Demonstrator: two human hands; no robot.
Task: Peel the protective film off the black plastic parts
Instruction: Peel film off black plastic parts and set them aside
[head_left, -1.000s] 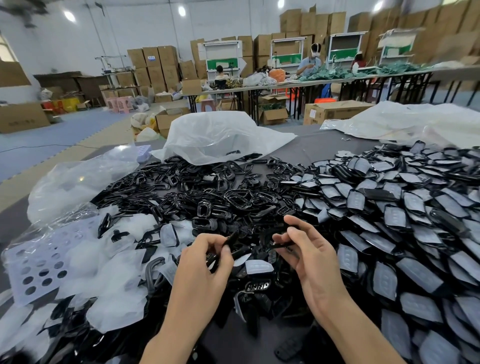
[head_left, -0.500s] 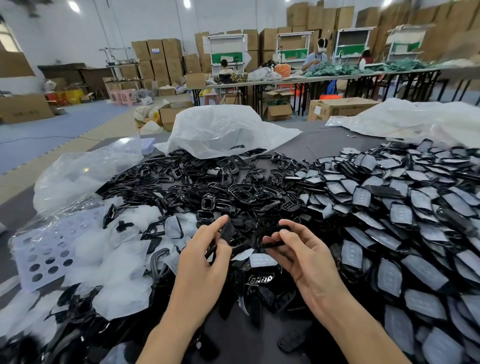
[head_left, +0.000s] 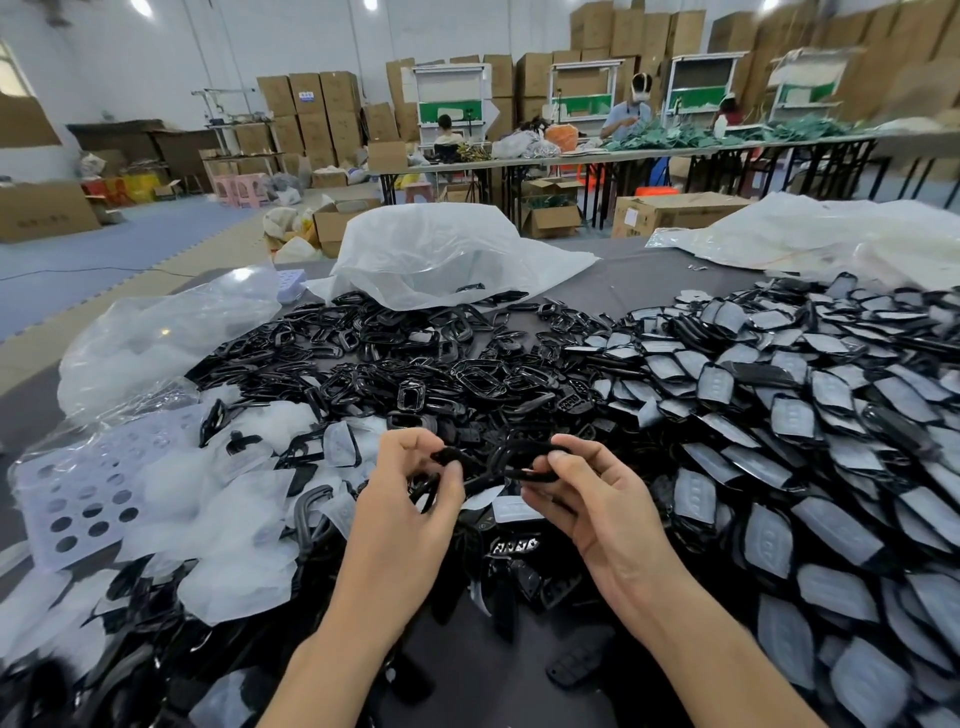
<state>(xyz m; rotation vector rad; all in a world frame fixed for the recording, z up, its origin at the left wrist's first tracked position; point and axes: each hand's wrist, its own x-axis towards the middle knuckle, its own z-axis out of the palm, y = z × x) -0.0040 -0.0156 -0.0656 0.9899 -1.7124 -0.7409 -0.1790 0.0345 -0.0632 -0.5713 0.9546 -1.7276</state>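
My left hand (head_left: 402, 512) pinches a small black plastic piece (head_left: 451, 457) between thumb and fingers. My right hand (head_left: 597, 499) grips a black plastic frame part (head_left: 524, 457) by its right end, thumb on top. Both hands hover together over the middle of the table, just above a heap of loose black parts. Whether film still clings to the held part cannot be told. A large spread of film-covered black parts (head_left: 779, 415) lies to the right. Bare glossy black frames (head_left: 415, 364) are piled behind my hands.
Peeled white film pieces (head_left: 228, 519) and a perforated lilac sheet (head_left: 78, 499) lie at the left. Clear plastic bags (head_left: 447, 254) sit at the table's far side. The dark table surface (head_left: 488, 670) shows near me. People work at far tables among cardboard boxes.
Both hands rose slightly and drew closer together. The left fingers, stretched out half a second ago, have curled into a pinch on a black piece; the right hand keeps hold of the frame.
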